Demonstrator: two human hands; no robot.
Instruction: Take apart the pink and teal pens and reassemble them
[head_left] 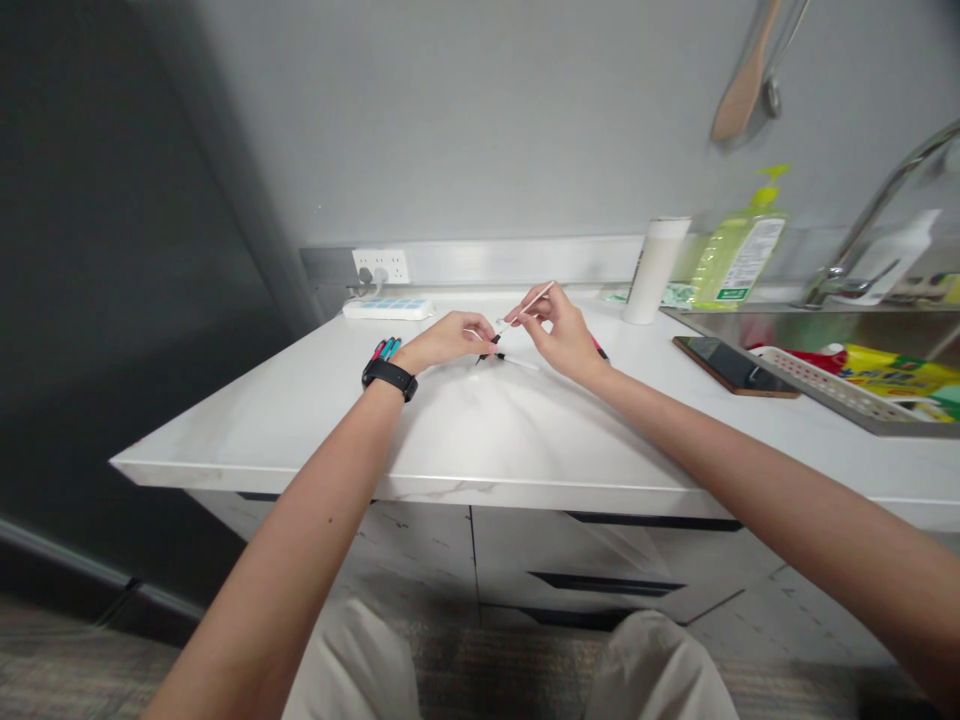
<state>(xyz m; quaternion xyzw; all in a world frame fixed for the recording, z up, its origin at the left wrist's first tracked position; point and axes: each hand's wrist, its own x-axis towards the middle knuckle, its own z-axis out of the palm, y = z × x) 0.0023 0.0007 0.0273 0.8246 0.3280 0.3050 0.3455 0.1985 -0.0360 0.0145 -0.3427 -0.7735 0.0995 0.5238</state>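
My left hand [444,342] rests on the white countertop [480,430], fingers closed around a small pen part near its black tip [487,351]. My right hand [559,328] pinches a thin white pen [529,303] that slants up and to the right. A second white pen [517,362] lies flat on the counter between the hands. Several colored pens [385,348] lie just behind my left wrist, which wears a black watch [389,377]. A red item peeks out behind my right hand.
A white power strip [388,308] sits by the wall socket. A white cylinder [655,270], a green soap bottle [738,255], a phone [731,365] and a sink with a tray [840,385] and faucet [874,215] lie to the right.
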